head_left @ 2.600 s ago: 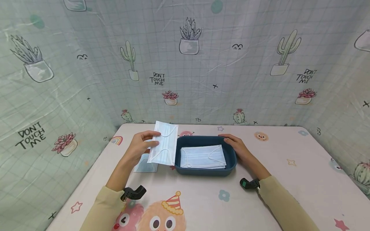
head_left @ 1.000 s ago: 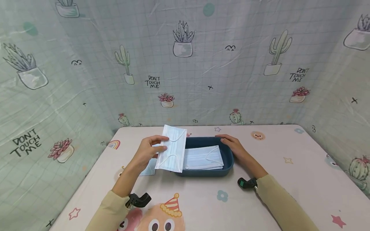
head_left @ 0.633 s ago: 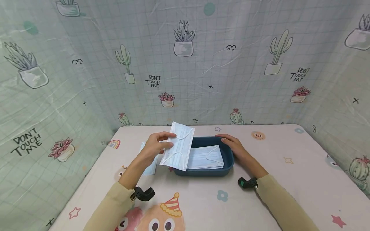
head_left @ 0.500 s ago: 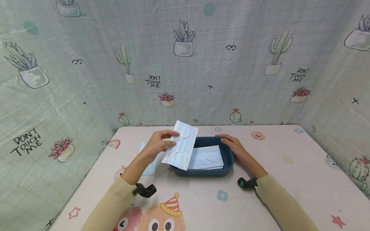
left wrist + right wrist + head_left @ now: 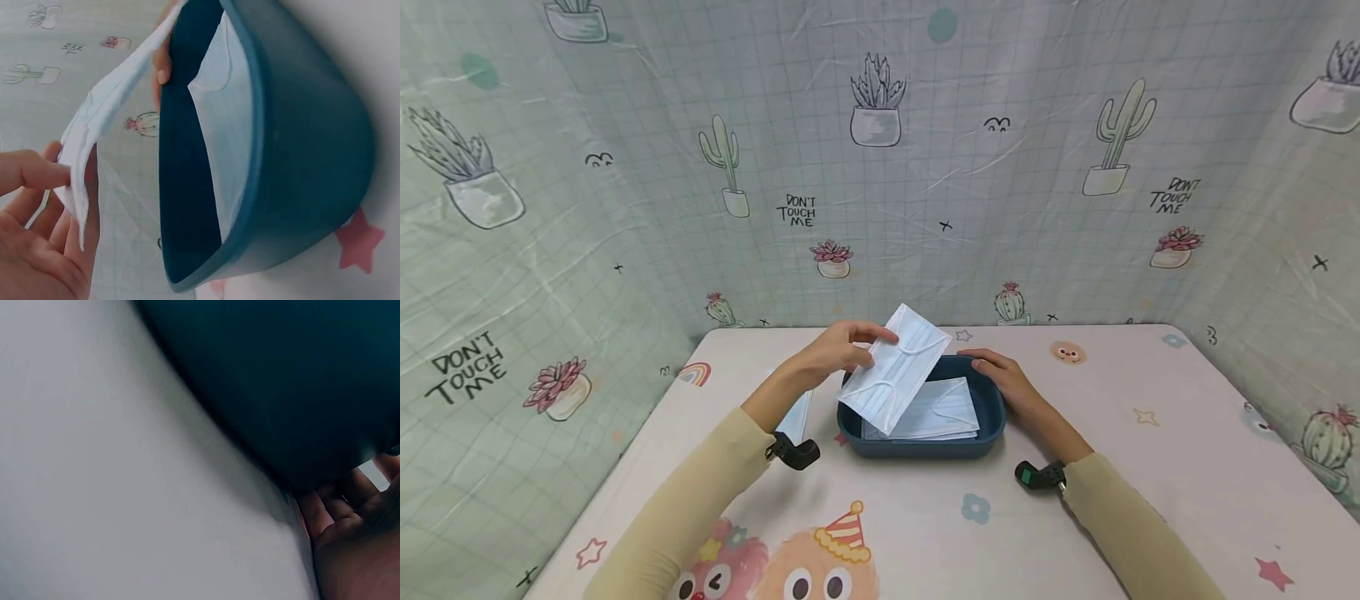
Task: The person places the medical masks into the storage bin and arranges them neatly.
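My left hand point(image 5: 842, 350) pinches a pale blue pleated face mask point(image 5: 898, 367) by its left edge, thumb on one side and fingers on the other. The mask hangs tilted over the left part of a dark blue plastic box point(image 5: 925, 450). Inside the box lies a stack of face masks point(image 5: 951, 404), half covered by the held one; the left wrist view shows the stack point(image 5: 228, 125) past the near rim. At the box's far right corner, my right hand point(image 5: 1011, 387) grips the rim, and its fingers point(image 5: 315, 512) show against the outer wall.
Another face mask point(image 5: 795, 417) lies on the table left of the box, partly behind the left forearm. The table point(image 5: 1075, 517) has a pale cloth with cartoon prints. A cactus-print curtain point(image 5: 947, 275) closes off the back and sides.
My left hand has carried the face mask rightward from beside the box to over it, and the mask has turned more slantwise. My right hand has stayed at the box's rim.
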The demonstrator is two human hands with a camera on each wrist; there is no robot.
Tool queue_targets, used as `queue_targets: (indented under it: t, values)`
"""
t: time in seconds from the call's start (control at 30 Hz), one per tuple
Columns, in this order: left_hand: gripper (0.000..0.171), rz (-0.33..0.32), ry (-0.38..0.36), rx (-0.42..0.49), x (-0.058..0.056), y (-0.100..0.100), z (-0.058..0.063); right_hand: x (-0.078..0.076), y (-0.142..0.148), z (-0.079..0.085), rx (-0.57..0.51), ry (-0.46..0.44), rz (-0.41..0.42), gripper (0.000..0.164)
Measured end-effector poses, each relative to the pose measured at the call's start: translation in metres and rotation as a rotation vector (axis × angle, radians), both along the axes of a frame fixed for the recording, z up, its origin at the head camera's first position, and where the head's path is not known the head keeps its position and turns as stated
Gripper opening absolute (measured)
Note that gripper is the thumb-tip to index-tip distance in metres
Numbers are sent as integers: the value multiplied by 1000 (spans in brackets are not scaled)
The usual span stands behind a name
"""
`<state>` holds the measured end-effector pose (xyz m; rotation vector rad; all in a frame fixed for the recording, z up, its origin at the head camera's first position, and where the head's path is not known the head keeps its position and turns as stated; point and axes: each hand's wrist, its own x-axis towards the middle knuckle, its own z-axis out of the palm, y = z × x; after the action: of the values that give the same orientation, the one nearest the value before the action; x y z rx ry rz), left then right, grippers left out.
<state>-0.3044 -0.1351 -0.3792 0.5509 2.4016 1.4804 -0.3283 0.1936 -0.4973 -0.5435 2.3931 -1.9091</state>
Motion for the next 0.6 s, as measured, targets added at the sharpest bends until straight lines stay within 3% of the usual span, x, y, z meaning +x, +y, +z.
queue_targets:
  t: [0.33,0.6]
  values:
    - [56,-220,24,-185,-19,23,16,1,-1,0,-34,-42,-36,45]
    - [56,-407,-3,-273,-34,44,15,0,-1,1,-30,-62,-26,45]
